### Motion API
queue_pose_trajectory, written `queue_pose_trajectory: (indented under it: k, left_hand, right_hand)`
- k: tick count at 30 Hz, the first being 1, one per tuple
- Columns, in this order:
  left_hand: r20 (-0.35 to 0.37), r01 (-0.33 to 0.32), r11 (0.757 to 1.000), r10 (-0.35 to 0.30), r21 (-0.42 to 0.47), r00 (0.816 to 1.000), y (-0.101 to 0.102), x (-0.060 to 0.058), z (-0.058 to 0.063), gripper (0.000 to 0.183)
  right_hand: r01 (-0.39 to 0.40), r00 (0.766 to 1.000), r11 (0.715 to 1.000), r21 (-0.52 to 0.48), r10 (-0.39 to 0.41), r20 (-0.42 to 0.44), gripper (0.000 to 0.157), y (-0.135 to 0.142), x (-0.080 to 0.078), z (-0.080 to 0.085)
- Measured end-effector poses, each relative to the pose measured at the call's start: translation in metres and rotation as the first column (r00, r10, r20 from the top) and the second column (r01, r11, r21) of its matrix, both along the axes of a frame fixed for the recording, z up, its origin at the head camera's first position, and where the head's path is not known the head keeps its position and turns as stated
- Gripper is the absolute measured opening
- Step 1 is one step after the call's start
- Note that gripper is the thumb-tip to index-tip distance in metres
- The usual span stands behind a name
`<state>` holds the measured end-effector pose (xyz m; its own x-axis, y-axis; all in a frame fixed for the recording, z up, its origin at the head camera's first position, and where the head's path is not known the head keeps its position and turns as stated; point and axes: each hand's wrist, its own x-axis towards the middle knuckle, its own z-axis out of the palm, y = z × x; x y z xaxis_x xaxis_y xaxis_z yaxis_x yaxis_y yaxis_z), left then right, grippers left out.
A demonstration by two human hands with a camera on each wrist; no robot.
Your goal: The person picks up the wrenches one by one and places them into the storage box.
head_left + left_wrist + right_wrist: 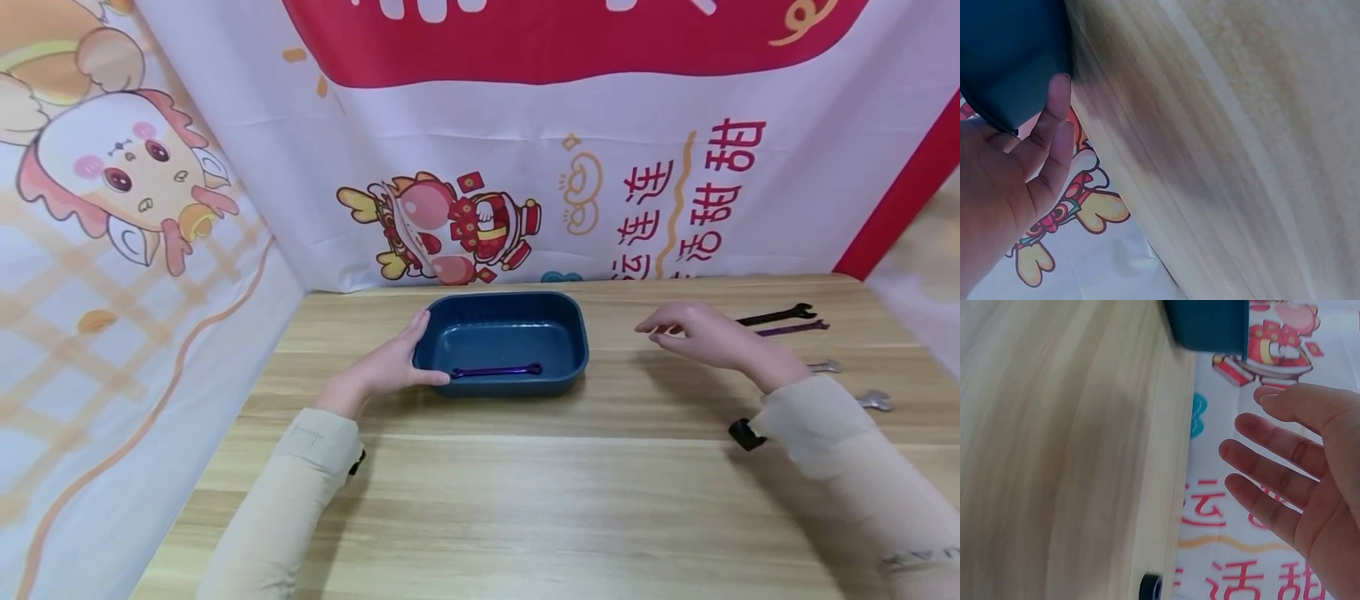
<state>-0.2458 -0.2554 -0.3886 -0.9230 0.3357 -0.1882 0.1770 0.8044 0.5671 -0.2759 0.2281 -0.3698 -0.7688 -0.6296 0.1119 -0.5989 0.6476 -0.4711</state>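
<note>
A dark blue plastic box (510,387) stands on the table near its back edge. Inside, along the front wall, lies a purple combination wrench (498,371). My left hand (386,358) holds the box's left end, thumb at the front corner and fingers along the side; the left wrist view shows fingertips (1059,90) against its wall. To the right of the box, my right hand (701,333) hovers over the table, fingers relaxed and holding nothing. Beyond it lie a black wrench (780,315) and another purple wrench (802,327), both partly hidden by the hand.
Further right lie two silver wrenches, a smaller one (825,366) and a larger one (876,401), partly covered by the right arm. A printed cloth (300,167) hangs behind the wooden table (525,500), and another (150,333) stands along its left side.
</note>
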Motion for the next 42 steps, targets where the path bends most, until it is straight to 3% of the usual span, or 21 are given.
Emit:
queue_pose_trajectory:
  k: [10, 20, 29, 42]
  left_hand:
    - [0.010, -0.007, 1.000, 0.006, 0.010, 1.000, 0.000, 0.000, -0.005, 0.120]
    - [0.009, -0.010, 1.000, 0.010, 0.019, 1.000, 0.000, 0.003, 0.001, 0.120]
    - [0.007, -0.003, 1.000, 0.003, 0.020, 1.000, 0.000, 0.001, 0.001, 0.120]
    - [0.009, -0.002, 1.000, 0.002, 0.026, 1.000, 0.001, 0.001, 0.000, 0.120]
  right_hand:
    - [0.078, 0.996, 0.997, -0.005, -0.078, -0.031, 0.023, 0.035, 0.004, -0.004]
    - [0.153, 0.984, 0.988, -0.016, -0.153, -0.095, 0.025, 0.069, 0.004, -0.003]
    - [0.181, 0.965, 0.983, -0.005, -0.178, -0.193, 0.026, 0.097, 0.000, -0.011]
    - [0.208, 0.958, 0.978, 0.003, -0.203, -0.205, 0.025, 0.125, -0.003, -0.017]
